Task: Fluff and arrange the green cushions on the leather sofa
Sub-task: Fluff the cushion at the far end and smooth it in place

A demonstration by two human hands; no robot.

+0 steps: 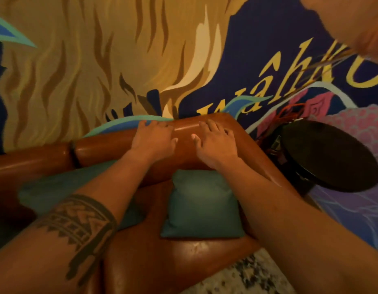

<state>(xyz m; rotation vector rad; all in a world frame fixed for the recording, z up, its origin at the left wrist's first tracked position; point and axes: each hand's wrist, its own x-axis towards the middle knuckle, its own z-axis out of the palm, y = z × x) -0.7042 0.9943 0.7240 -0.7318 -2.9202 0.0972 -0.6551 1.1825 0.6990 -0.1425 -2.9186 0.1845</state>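
A green cushion [201, 205] stands upright against the backrest of the brown leather sofa [162, 262], in the sofa's right corner. A second green cushion [56, 187] lies to its left, partly hidden under my left forearm. My left hand [155, 139] and my right hand [215, 143] both rest palm down on the rounded top of the backrest, above the cushions. The fingers of both hands are spread and hold nothing.
A painted mural wall [99, 60] rises right behind the sofa. A round black side table [330, 155] stands close to the sofa's right end. Speckled carpet [253, 276] shows at the bottom right. A blurred object [357, 20] intrudes at the top right.
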